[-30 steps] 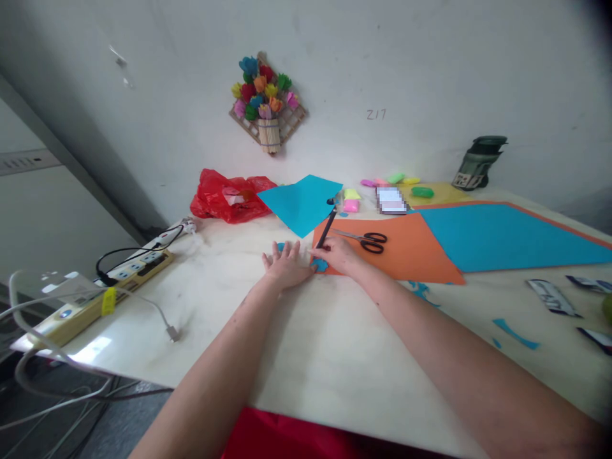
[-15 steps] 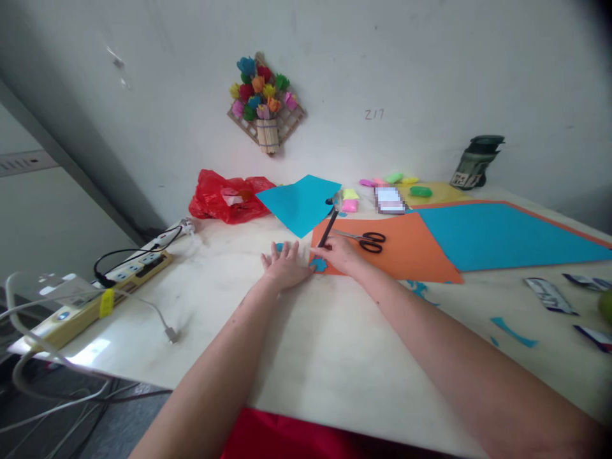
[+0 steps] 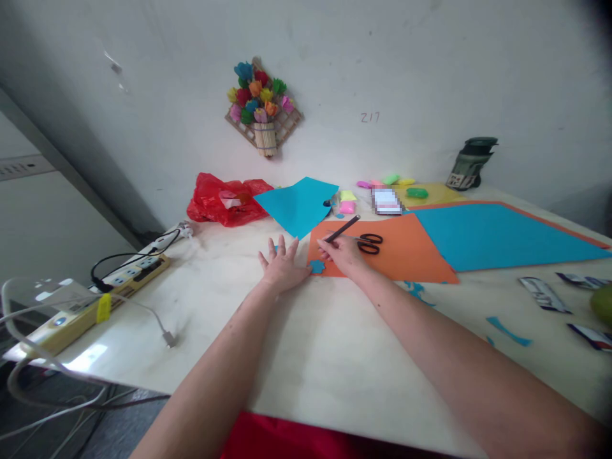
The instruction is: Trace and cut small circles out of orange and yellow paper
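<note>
My left hand [image 3: 283, 269] lies on the table with its fingers spread, its thumb touching the edge of a small blue flower-shaped paper cutout [image 3: 317, 266]. That cutout rests on the near left corner of an orange sheet [image 3: 396, 255]. In my right hand [image 3: 345, 254] a dark pencil [image 3: 342, 229] is held, leaning to the right above the orange sheet. Black-handled scissors [image 3: 370, 243] lie on the sheet just beyond the right hand, their blades partly hidden. Another bit of blue paper [image 3: 276, 248] shows behind the left fingers.
A blue sheet [image 3: 299, 204] and a red plastic bag [image 3: 224, 201] lie at the back. To the right are a large blue sheet [image 3: 507, 236], a phone [image 3: 387, 201], a bottle [image 3: 472, 164] and paper scraps [image 3: 509, 331]. A power strip [image 3: 100, 306] with cables runs along the left.
The pencil has tipped over to the right and its lower end has lifted away from the blue cutout. My left hand stays nearly in place; the view has shifted slightly.
</note>
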Demonstrator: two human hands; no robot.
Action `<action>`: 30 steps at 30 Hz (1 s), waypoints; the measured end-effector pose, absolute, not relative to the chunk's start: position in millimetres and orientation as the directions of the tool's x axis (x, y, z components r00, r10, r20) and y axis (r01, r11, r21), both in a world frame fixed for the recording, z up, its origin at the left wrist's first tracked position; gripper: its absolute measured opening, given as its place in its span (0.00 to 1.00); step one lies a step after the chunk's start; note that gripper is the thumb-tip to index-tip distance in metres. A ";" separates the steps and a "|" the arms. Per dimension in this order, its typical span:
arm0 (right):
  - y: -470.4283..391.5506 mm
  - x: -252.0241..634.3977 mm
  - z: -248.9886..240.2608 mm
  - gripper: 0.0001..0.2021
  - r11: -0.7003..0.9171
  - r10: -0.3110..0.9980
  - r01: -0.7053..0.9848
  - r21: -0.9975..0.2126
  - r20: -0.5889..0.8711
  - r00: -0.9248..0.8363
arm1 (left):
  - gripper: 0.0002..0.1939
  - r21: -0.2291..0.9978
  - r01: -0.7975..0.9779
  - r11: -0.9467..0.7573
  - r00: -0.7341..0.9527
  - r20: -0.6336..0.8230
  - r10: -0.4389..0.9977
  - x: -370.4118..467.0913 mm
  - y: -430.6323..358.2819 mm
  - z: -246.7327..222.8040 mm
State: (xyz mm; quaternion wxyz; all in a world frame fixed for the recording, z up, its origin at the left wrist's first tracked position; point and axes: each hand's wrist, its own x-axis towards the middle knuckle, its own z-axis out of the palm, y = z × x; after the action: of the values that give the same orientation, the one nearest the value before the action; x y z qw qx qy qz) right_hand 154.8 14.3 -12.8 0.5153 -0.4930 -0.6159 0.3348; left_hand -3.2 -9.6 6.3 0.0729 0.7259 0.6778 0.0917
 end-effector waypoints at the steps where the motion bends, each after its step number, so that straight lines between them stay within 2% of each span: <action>1: 14.0 154.8 -13.0 0.12 0.291 0.952 0.264 -0.920 0.307 0.019 | 0.39 0.243 0.967 -0.079 0.062 0.076 0.995 -3.1 -9.7 7.5; 4: 12.8 154.5 -12.2 0.10 0.290 0.951 0.268 -0.919 0.308 0.026 | 0.26 0.267 0.959 -0.093 0.040 0.199 0.979 -0.6 -10.1 9.8; 6: 12.6 154.2 -11.8 0.09 0.276 0.955 0.254 -0.927 0.295 0.039 | 0.22 0.254 0.961 -0.110 0.045 0.249 0.968 3.3 -10.8 9.7; 12: 15.2 153.5 -14.7 0.08 0.264 0.955 0.187 -0.946 0.283 0.085 | 0.19 0.193 0.964 -0.180 0.127 0.259 0.957 13.3 -9.7 3.7; 15: 16.4 153.5 -16.3 0.08 0.276 0.951 0.168 -0.946 0.294 0.093 | 0.17 0.240 0.959 -0.152 0.095 0.234 0.967 10.2 -4.9 3.2; 22: 13.4 158.5 -14.7 0.10 0.335 0.915 0.206 -0.920 0.369 0.164 | 0.19 0.421 0.907 0.027 -0.175 0.318 0.932 -13.7 4.6 10.8; 30: 11.2 161.2 -13.5 0.14 0.376 0.890 0.280 -0.883 0.428 0.155 | 0.19 0.415 0.910 0.002 -0.120 0.258 0.959 -19.6 10.6 6.0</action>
State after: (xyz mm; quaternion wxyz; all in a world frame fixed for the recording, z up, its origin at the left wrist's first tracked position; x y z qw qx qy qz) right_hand 161.2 11.2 -13.5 0.5789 -0.4923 -0.5941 0.2637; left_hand -19.6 10.6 6.0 0.0492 0.6616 0.7060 0.2479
